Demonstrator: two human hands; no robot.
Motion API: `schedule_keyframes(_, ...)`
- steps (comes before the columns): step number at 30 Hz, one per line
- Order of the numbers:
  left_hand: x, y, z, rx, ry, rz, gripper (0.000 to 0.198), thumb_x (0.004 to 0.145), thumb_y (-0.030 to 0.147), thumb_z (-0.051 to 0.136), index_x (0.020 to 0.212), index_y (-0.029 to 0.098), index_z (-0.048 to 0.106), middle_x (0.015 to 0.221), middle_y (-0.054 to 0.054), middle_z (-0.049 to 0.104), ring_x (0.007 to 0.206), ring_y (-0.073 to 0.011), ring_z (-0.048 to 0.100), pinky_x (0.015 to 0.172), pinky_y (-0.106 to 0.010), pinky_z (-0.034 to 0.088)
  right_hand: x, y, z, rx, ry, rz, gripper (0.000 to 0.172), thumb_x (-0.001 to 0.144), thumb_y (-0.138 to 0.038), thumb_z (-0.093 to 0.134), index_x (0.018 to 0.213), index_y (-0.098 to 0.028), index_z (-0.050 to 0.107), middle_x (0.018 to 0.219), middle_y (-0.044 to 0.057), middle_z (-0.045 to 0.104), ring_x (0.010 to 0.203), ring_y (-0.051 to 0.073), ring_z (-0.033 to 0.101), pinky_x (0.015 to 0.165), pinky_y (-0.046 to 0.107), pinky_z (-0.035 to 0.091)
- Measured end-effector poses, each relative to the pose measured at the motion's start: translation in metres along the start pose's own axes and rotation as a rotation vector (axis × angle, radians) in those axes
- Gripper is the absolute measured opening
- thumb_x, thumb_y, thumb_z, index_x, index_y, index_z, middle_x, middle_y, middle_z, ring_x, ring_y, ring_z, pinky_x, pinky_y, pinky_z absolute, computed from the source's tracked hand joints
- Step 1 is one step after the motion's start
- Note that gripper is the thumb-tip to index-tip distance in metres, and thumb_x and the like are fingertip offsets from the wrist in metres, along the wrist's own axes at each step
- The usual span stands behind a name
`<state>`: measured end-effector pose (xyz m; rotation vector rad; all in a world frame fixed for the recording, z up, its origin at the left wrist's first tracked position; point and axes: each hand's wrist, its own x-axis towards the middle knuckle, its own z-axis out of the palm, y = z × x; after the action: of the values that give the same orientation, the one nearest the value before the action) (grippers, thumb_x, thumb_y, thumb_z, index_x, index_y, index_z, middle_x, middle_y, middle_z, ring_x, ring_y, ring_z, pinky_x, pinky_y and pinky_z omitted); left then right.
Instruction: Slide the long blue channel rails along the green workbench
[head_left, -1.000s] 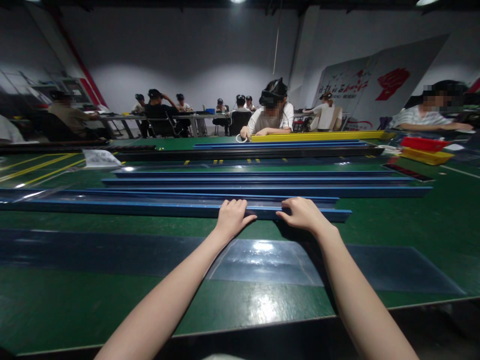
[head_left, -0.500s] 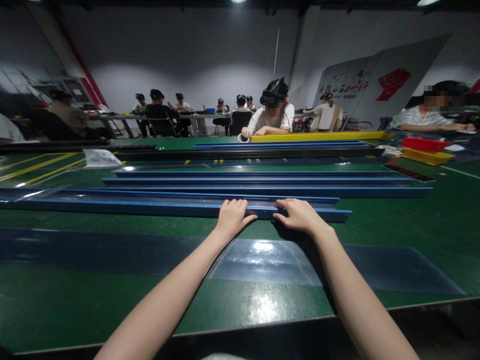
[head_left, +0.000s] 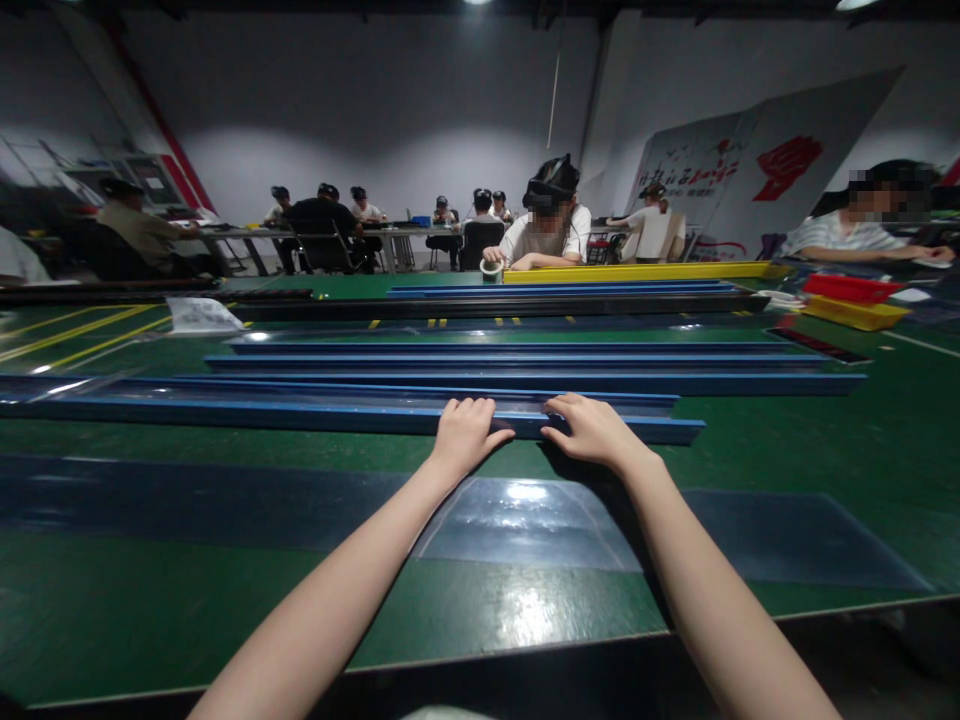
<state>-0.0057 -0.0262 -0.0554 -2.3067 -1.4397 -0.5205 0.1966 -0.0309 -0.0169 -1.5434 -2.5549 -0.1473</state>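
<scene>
A long blue channel strip [head_left: 300, 415] lies across the green table in front of me. My left hand [head_left: 466, 432] rests over its near edge, fingers across the top and thumb along the near side. Close by on the right, my right hand [head_left: 589, 430] curls over the same strip, thumb on the near side and fingers reaching over it. Both hands grip the strip, though the fingertips are partly hidden behind it. Nearer to me a clear plastic sheet [head_left: 525, 520] lies flat beneath my forearms.
More blue strips [head_left: 525, 378] lie parallel beyond my hands, with a black strip [head_left: 487, 308] behind them. Across the table a person [head_left: 551, 225] leans over a yellow strip [head_left: 637, 272], holding a tape roll [head_left: 491, 267]. Red [head_left: 851, 289] and yellow trays [head_left: 855, 313] sit at right.
My right hand has slid slightly left along the strip, towards my left hand, which stays in place. The person opposite has lifted and tilted the tape roll.
</scene>
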Motion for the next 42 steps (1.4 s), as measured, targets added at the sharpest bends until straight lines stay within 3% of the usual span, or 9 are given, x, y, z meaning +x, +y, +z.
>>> schedule_keyframes(7,0.000,0.000,0.001,-0.013,-0.010,-0.004,0.040,0.079,0.055,0.047,0.084,0.016,0.054,0.080,-0.008,0.062,0.079,-0.0225,0.054,0.068,-0.033,0.031,0.007,-0.017,0.010,0.018,-0.026,-0.066,0.036,0.087,-0.037,0.037,0.114,-0.017,0.050,0.106,0.012,0.061,0.097,0.020,0.055,0.078,0.027,0.038)
schedule_keyframes(13,0.000,0.000,0.001,-0.013,-0.013,-0.001,0.042,0.080,0.056,0.045,0.085,0.015,0.054,0.080,-0.008,0.062,0.079,-0.0226,0.054,0.068,-0.033,0.031,0.011,-0.022,0.017,0.028,0.044,-0.117,0.037,0.088,-0.034,0.034,0.118,-0.015,0.046,0.105,0.012,0.060,0.095,0.019,0.055,0.076,0.027,0.037)
schedule_keyframes(33,0.000,0.001,-0.001,-0.025,-0.019,-0.008,0.038,0.079,0.054,0.049,0.084,0.016,0.054,0.081,-0.008,0.063,0.080,-0.0229,0.055,0.068,-0.033,0.031,0.010,-0.024,0.009,-0.020,-0.009,-0.023,0.034,0.088,-0.038,0.035,0.111,-0.018,0.051,0.103,0.011,0.060,0.091,0.019,0.056,0.072,0.025,0.035)
schedule_keyframes(42,0.000,0.001,-0.001,-0.016,-0.023,-0.007,0.039,0.079,0.054,0.048,0.084,0.016,0.054,0.081,-0.008,0.063,0.079,-0.0227,0.055,0.068,-0.033,0.031,0.010,-0.020,0.011,-0.072,0.031,-0.068,0.028,0.088,-0.038,0.035,0.092,-0.018,0.055,0.091,0.009,0.063,0.087,0.019,0.054,0.069,0.026,0.033)
